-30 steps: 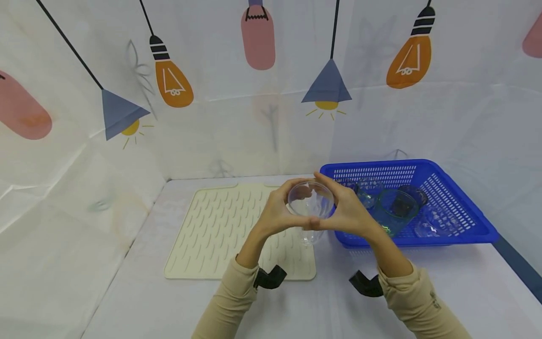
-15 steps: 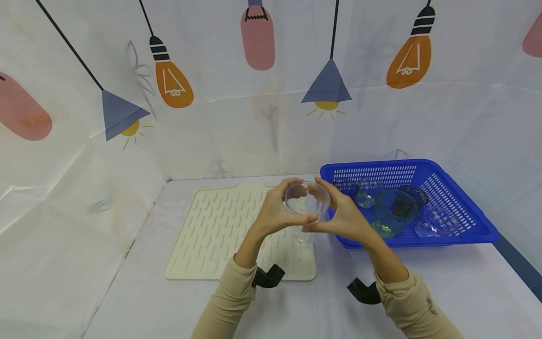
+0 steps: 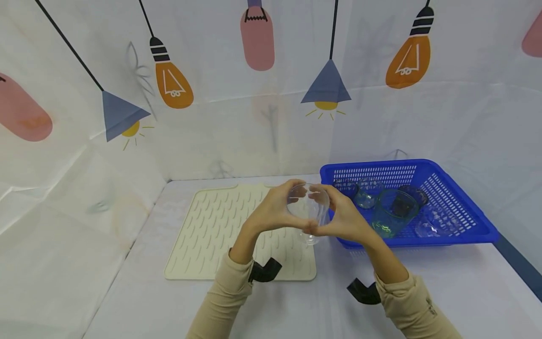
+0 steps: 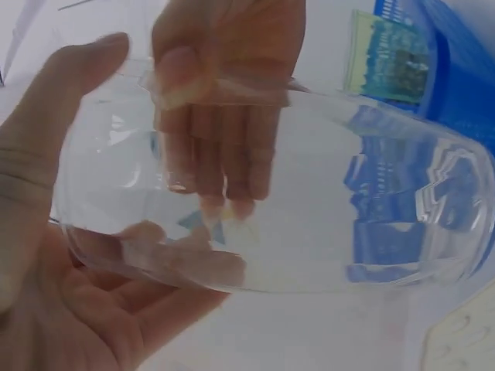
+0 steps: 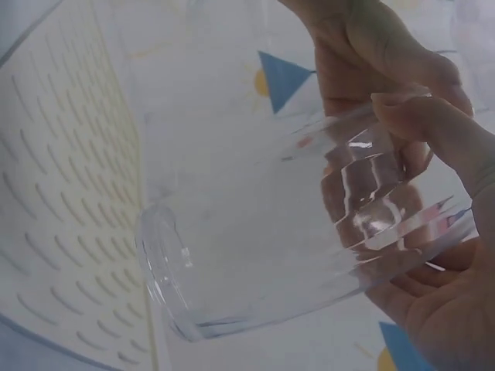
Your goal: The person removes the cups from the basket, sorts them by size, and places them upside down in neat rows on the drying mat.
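A clear, tall drinking glass (image 3: pixel 309 207) is held between both hands, its round mouth up toward the head camera. My left hand (image 3: pixel 275 207) curves around its left side, and my right hand (image 3: pixel 347 216) around its right, with the thumbs meeting at the near side. In the left wrist view the smooth wall of the glass (image 4: pixel 309 193) stretches away from the fingers. From the right wrist, the thick base of the glass (image 5: pixel 166 270) shows at the far end from the hands, overlapping the edge of the cream ridged mat (image 5: pixel 69 193). The fingers stay near the rim.
On the white table (image 3: pixel 139 301) lies the cream drying mat (image 3: pixel 216 230), left of and below the hands. A blue plastic basket (image 3: pixel 470 221) stands at the right, holding several glass vessels, among them a greenish glass (image 3: pixel 385 226). A patterned white sheet (image 3: pixel 237 132) hangs behind.
Both hands still hold the glass and have shifted slightly left. The thumbs have changed position at its near side, and the glass's tilt varies a little. Basket and mat stay put.
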Available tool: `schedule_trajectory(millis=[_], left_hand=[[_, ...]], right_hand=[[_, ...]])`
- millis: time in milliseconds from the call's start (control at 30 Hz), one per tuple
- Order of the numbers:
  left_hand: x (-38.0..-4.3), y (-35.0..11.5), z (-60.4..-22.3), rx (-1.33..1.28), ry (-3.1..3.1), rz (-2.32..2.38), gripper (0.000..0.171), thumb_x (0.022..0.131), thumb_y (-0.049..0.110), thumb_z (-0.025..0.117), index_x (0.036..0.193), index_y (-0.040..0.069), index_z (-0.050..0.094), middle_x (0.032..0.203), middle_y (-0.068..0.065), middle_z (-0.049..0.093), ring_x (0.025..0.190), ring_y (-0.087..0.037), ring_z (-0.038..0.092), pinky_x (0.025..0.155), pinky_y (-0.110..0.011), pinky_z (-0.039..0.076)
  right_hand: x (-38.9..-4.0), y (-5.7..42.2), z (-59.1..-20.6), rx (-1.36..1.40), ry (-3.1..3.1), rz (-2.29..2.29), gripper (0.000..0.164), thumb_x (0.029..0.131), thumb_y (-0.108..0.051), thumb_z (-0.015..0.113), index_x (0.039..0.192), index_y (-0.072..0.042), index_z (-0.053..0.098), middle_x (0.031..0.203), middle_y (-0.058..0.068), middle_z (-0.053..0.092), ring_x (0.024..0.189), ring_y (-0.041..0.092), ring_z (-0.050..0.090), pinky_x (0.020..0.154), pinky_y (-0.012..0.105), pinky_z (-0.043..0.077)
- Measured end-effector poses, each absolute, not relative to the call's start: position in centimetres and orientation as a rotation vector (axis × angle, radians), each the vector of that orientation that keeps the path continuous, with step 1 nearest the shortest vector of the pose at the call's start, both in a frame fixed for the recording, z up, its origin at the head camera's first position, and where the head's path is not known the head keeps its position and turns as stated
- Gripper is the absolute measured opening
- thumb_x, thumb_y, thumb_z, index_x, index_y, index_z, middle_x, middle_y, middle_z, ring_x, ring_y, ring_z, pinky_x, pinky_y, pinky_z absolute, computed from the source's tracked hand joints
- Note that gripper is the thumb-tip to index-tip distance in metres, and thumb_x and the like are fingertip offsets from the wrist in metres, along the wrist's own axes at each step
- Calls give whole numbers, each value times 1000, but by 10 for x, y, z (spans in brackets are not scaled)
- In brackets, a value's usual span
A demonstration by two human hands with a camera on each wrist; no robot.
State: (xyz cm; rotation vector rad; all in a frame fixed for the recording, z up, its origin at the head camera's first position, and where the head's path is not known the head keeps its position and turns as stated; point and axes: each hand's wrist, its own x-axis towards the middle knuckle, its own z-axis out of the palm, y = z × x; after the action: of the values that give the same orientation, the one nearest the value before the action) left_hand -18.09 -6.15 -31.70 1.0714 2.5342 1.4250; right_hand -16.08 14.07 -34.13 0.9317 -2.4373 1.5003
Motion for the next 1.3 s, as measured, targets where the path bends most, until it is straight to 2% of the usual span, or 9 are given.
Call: schedule_trajectory(millis=[100,267,433,733,833,967,1133,1200,1300], left_hand=[[-180,-61,-309,1084,2600,1258,86,66,31,83,136,0,43,131,-14,54,113,-24,58,95,-33,50],[-180,-59,-297,1142,2722,946,86,67,41,79,134,-1,46,127,-13,57,106,-24,60,87,-33,52],[-184,-60,-295,1154,2750,899,85,64,42,80,130,-2,50,118,-14,62,101,-23,62,83,-31,54],[-186,-71,-308,1063,2655,1432,78,64,21,85,128,-4,49,114,-15,62,100,-25,64,83,-30,56],[-186,-72,-314,1036,2618,1621,75,64,18,84,128,-3,49,114,-15,61,102,-26,64,84,-28,55],[-185,-72,-325,1026,2524,1885,73,65,8,83,127,-5,48,115,-19,59,104,-34,62,86,-29,54],[-184,-69,-336,1065,2407,2151,74,64,-5,80,129,-9,45,117,-24,56,107,-38,59,89,-33,53],[-184,-67,-339,1084,2328,2248,72,64,-7,77,129,-10,44,118,-28,54,108,-42,58,89,-36,53],[-185,-65,-343,1093,2210,2364,70,69,3,77,128,-13,42,120,-33,49,111,-47,54,91,-38,52]], right_hand=[[-162,142,-342,930,-2460,1455,81,66,-11,85,134,2,42,130,17,52,121,34,50,100,52,42],[-164,142,-343,944,-2503,1407,82,66,-12,85,134,4,42,127,18,53,118,35,51,97,54,44],[-164,143,-342,960,-2555,1381,85,68,-16,85,136,5,39,130,20,51,120,37,49,99,54,42],[-166,166,-331,921,-2670,1405,92,70,-17,84,141,7,31,143,24,36,132,38,37,106,43,34],[-167,176,-328,889,-2655,1427,89,72,-17,82,142,5,32,144,23,37,132,37,37,106,43,33],[-169,186,-327,852,-2633,1474,82,77,-14,78,142,3,33,143,22,39,132,36,37,107,40,31],[-172,191,-331,827,-2562,1576,76,81,-6,73,142,6,31,143,25,38,132,40,35,103,12,33],[-172,192,-332,802,-2542,1598,76,81,-5,72,143,6,30,144,25,36,133,40,33,101,6,31],[-174,191,-332,726,-2542,1640,77,82,-7,72,145,1,29,149,21,31,137,36,28,107,16,30]])
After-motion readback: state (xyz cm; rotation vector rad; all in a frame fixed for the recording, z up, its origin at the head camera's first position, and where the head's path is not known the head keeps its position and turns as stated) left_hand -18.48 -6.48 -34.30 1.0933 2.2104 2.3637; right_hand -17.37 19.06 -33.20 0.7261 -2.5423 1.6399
